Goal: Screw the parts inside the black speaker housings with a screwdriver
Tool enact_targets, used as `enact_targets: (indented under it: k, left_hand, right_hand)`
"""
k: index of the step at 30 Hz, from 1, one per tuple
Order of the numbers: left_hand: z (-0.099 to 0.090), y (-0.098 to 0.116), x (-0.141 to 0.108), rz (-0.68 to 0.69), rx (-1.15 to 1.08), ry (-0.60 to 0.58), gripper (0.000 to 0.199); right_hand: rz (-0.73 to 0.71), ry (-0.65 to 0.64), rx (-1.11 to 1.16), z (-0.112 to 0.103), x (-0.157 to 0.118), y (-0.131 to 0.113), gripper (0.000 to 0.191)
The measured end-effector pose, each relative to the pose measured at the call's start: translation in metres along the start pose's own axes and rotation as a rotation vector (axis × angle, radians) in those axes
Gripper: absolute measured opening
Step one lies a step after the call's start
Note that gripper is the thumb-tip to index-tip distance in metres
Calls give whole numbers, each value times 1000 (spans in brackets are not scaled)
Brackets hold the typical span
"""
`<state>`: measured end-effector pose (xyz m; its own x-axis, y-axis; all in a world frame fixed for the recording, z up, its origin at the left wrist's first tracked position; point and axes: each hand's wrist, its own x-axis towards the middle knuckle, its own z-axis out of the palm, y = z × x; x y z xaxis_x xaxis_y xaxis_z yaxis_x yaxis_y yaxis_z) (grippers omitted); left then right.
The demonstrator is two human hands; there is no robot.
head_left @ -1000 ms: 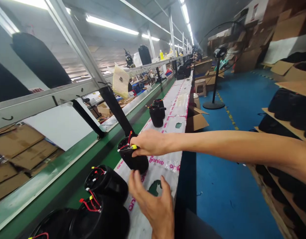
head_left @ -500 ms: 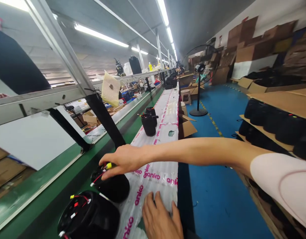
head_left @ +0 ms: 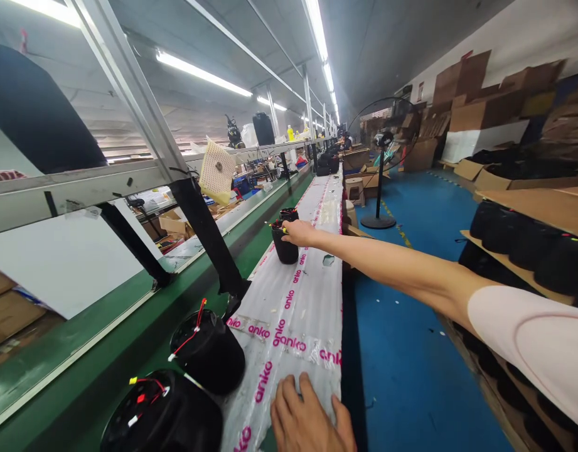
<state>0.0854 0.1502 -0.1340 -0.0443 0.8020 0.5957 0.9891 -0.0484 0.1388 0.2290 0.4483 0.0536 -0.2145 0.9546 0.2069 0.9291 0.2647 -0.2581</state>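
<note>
My right hand (head_left: 300,233) reaches far forward, its fingers closed at the top rim of a black cylinder (head_left: 287,250) with wires. A small yellow piece shows by the fingertips; the exact grip is partly hidden. Just behind stands a second black cylinder (head_left: 289,213). My left hand (head_left: 310,417) lies palm down on the plastic-wrapped surface (head_left: 312,301), fingers stretched out, holding nothing. Left of it stand two larger-looking black cylinders, one nearer (head_left: 176,417) and one beyond (head_left: 218,358). Red wires with small connectors stick out of their open tops.
A black-wrapped post (head_left: 208,238) rises beside the green conveyor belt (head_left: 128,351). A perforated yellowish pad (head_left: 217,171) hangs from the metal rail. On the blue floor stand a fan (head_left: 379,182) and cartons of black cylinders (head_left: 528,245) to the right.
My right hand has left the near black cylinder and moved forward to the farther one. The near cylinder's red wire now stands up from its top. My left hand stays almost in place.
</note>
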Motion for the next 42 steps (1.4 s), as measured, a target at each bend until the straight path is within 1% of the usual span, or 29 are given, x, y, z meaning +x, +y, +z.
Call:
enact_targets:
  k: [2, 4, 7, 8, 11, 13, 14, 15, 16, 17, 18, 19, 21, 23, 27, 29, 31, 35, 37, 42]
  left_hand:
    - [-3, -1, 1, -11, -22, -17, 33]
    - [-7, -1, 3, -40, -87, -20, 32]
    - [-21, 4, 13, -194, -328, 27, 35]
    - [-29, 5, 19, -259, -413, 46, 39]
    - [-55, 3, 41, -346, -532, 67, 61]
    - [-74, -2, 57, -459, -750, 19, 79]
    - [-83, -5, 63, -465, -868, -13, 87]
    - [-91, -9, 68, -442, -949, -66, 93]
    - [-98, -13, 71, -418, -991, -135, 92]
    - [-104, -16, 73, -404, -1007, -189, 87]
    - [-109, -19, 72, -415, -998, -220, 80]
    - [-113, -21, 71, -448, -978, -227, 73]
    - [-117, -22, 66, -539, -940, -186, 66]
    - [-117, -22, 62, -594, -904, -161, 64]
    - [-116, -19, 60, -611, -874, -171, 63]
    - [-115, -19, 62, -616, -855, -161, 61]
    - [-114, -19, 62, -620, -830, -155, 60]
    - [-110, -22, 61, -601, -820, -155, 59]
    - [-109, -23, 61, -587, -815, -144, 60]
    - [-109, -23, 61, -574, -781, -150, 59]
  right_hand:
    - [-29, -16, 37, -6, -11, 1, 35]
    - [-80, -37, 89, -16, -30, 3, 31]
    - [-192, -101, 211, -35, -73, 6, 27]
    - [-235, -142, 263, -41, -90, 7, 27]
    - [-348, -301, 419, -51, -137, 2, 34]
    - [-417, -432, 564, -51, -162, -8, 39]
    - [-453, -494, 639, -50, -171, -14, 41]
    - [-490, -548, 704, -47, -180, -21, 41]
    - [-531, -585, 748, -45, -187, -28, 41]
    - [-578, -588, 763, -42, -193, -34, 39]
    - [-628, -554, 755, -39, -198, -39, 38]
    - [-669, -491, 726, -37, -204, -44, 36]
    - [-706, -321, 612, -35, -214, -48, 35]
    - [-724, -197, 447, -33, -224, -48, 33]
    - [-849, -85, 123, -26, -236, -44, 17]
    - [-865, -29, 0, -20, -237, -43, 20]
    - [-853, 7, -78, -14, -235, -44, 22]
    - [-835, 33, -135, -5, -234, -48, 26]
    - [-828, 24, -159, -5, -234, -50, 28]
    - [-838, -9, -196, -8, -235, -53, 26]
